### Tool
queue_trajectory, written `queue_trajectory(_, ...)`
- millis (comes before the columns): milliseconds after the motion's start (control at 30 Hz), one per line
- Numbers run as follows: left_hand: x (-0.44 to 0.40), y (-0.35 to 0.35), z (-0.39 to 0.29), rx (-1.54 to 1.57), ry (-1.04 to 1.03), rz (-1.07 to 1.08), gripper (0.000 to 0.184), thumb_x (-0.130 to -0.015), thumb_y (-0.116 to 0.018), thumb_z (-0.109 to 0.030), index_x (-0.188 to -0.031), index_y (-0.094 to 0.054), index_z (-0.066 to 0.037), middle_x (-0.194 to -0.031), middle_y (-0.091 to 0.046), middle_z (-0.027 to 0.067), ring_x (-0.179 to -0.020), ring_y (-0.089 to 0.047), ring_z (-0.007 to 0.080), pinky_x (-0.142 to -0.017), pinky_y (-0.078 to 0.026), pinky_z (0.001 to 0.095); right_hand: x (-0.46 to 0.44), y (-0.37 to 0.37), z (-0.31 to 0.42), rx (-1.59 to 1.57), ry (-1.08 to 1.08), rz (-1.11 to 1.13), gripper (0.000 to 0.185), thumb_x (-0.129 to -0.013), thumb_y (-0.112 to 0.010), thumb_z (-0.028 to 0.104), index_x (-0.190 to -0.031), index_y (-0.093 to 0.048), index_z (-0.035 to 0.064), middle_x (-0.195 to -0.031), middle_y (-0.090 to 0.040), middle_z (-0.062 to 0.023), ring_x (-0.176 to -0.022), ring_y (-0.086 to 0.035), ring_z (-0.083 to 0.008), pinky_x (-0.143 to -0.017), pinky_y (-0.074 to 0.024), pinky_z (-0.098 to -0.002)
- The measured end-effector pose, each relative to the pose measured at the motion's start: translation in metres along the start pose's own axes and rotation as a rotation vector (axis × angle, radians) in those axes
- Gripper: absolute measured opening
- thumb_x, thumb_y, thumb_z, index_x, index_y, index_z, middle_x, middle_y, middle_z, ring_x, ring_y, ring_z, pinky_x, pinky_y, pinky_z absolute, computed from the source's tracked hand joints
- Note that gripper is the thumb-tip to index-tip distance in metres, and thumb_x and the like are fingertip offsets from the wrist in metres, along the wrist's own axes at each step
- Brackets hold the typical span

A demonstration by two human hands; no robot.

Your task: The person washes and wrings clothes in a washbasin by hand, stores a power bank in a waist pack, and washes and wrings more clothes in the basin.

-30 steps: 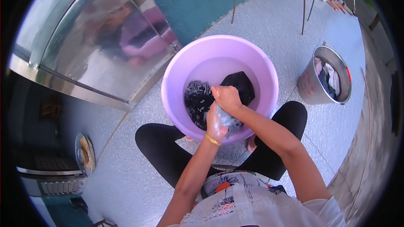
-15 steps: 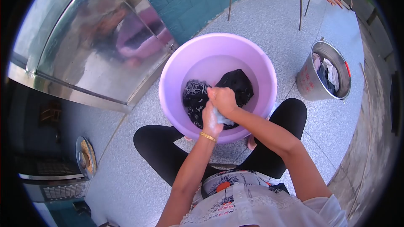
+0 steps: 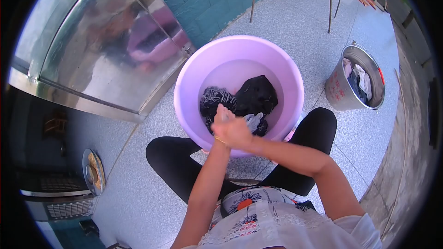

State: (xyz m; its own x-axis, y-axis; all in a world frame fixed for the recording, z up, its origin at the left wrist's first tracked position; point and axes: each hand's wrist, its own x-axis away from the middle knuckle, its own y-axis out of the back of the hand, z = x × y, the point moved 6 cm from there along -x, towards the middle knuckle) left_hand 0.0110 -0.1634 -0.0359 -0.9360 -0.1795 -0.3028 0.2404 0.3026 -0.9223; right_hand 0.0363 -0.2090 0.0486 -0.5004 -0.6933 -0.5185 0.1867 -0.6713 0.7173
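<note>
Over the near side of a purple basin [image 3: 184, 110], my two hands are together. My left hand [image 3: 224, 114], with a gold bracelet at its wrist, points away from me; the part of its fingers that shows looks stretched out. My right hand [image 3: 234, 133] is closed around it near the wrist, slightly blurred, and hides most of the palm. Just right of my hands, a pale bluish cloth [image 3: 253, 121] lies in the basin. Beyond them are a black patterned cloth [image 3: 216, 97] and a plain black cloth [image 3: 259, 94], bunched in cloudy water.
A metal bucket [image 3: 337, 90] with clothes [image 3: 360, 83] inside stands to the right. At the left is a shiny metal door panel [image 3: 106, 55]. Thin metal legs [image 3: 330, 9] stand at the back, and a round tray [image 3: 94, 173] is at the far left.
My right hand has slid from my left hand's fingers down toward its wrist, and both hands have come nearer to me. The pale cloth now shows more fully, right of my hands.
</note>
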Motion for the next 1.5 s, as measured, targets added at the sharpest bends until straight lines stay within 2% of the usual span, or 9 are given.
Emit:
queue_trajectory(133,-0.002,-0.038,0.021,-0.232,0.02,-0.81,0.02,-0.083,-0.048,-0.027,-0.088,-0.052,-0.009,-0.079,-0.056,0.0014,-0.073,-0.056,0.0148,-0.067,-0.046,0.031,-0.019,0.018,-0.022,-0.095,-0.131,0.068,0.02,-0.071,-0.053,0.019,-0.057,-0.052,0.0041,-0.057,-0.053,-0.0168,-0.055,-0.053,-0.0337,-0.051,-0.042,-0.0414)
queue_trajectory(333,0.001,-0.035,0.014,-0.329,-0.073,-0.939,0.022,-0.083,-0.047,-0.03,-0.087,-0.053,-0.009,-0.08,-0.056,0.0024,-0.071,-0.056,0.0148,-0.065,-0.047,0.0306,-0.009,0.002,-0.024,-0.071,-0.182,0.049,0.024,-0.075,-0.049,0.024,-0.059,-0.057,0.0086,-0.057,-0.056,-0.012,-0.049,-0.056,-0.0293,-0.046,-0.0439,-0.0415)
queue_trajectory(367,0.008,0.047,0.009,-0.189,-0.147,-0.037,0.021,-0.083,-0.046,-0.028,-0.089,-0.053,-0.009,-0.083,-0.058,0.0026,-0.072,-0.057,0.0133,-0.063,-0.047,0.0299,0.001,0.005,0.004,-0.015,-0.15,0.164,0.019,-0.073,-0.054,0.02,-0.061,-0.054,0.0048,-0.06,-0.055,-0.0145,-0.054,-0.054,-0.0314,-0.048,-0.0415,-0.0396)
queue_trajectory(433,0.003,0.011,-0.004,0.045,0.118,0.156,0.022,-0.083,-0.046,-0.029,-0.089,-0.053,-0.009,-0.086,-0.058,0.0035,-0.077,-0.056,0.014,-0.066,-0.047,0.0299,0.015,0.04,0.049,-0.21,0.227,-0.309,0.012,-0.07,-0.052,0.02,-0.063,-0.055,0.0098,-0.053,-0.053,-0.0096,-0.05,-0.056,-0.0294,-0.046,-0.0434,-0.0401)
queue_trajectory(567,0.004,-0.034,0.024,-0.188,0.188,-0.786,0.029,-0.085,-0.043,-0.032,-0.097,-0.053,-0.007,-0.092,-0.058,0.0056,-0.083,-0.057,0.0174,-0.074,-0.046,0.0338,-0.016,0.01,-0.04,-0.095,-0.196,0.078,0.028,-0.077,-0.046,0.026,-0.059,-0.055,0.0062,-0.062,-0.054,-0.018,-0.055,-0.054,-0.0337,-0.051,-0.0442,-0.0394)
queue_trajectory(867,0.009,-0.055,-0.008,-1.068,0.302,-0.583,0.02,-0.083,-0.052,-0.022,-0.086,-0.057,-0.003,-0.076,-0.053,-0.0054,-0.074,-0.044,0.0012,-0.066,-0.036,0.0207,-0.04,0.014,-0.079,-0.689,-0.591,0.256,0.036,-0.08,-0.047,0.028,-0.06,-0.051,-0.0009,-0.063,-0.053,-0.0204,-0.061,-0.053,-0.0338,-0.055,-0.0394,-0.04)
queue_trajectory(1000,-0.006,-0.061,-0.02,-0.897,-0.006,-0.592,0.018,-0.085,-0.048,-0.022,-0.085,-0.056,-0.005,-0.079,-0.053,-0.0044,-0.074,-0.046,0.003,-0.07,-0.035,0.0202,-0.076,0.078,-0.055,-0.099,0.082,0.407,0.026,-0.079,-0.046,0.027,-0.075,-0.054,0.0026,-0.073,-0.056,-0.0201,-0.072,-0.056,-0.0333,-0.063,-0.0424,-0.0408)
queue_trajectory(1267,0.006,-0.044,-0.027,-0.921,-0.089,-0.609,0.02,-0.088,-0.041,-0.027,-0.086,-0.047,-0.008,-0.081,-0.05,-0.0003,-0.076,-0.047,0.0068,-0.069,-0.039,0.022,0.026,0.183,-0.252,-0.152,-0.641,-0.09,0.019,-0.075,-0.049,0.019,-0.068,-0.054,0.0021,-0.065,-0.057,-0.0164,-0.056,-0.055,-0.0315,-0.053,-0.0424,-0.0383)
queue_trajectory(1500,0.011,-0.028,-0.025,-0.863,0.013,-0.728,0.02,-0.089,-0.039,-0.024,-0.092,-0.047,-0.006,-0.089,-0.053,0.0039,-0.085,-0.052,0.0143,-0.075,-0.042,0.0283,0.281,0.078,-0.278,0.205,-0.86,0.509,0.02,-0.074,-0.05,0.02,-0.08,-0.056,0.0018,-0.088,-0.055,-0.0174,-0.085,-0.052,-0.0324,-0.077,-0.0422,-0.0409)
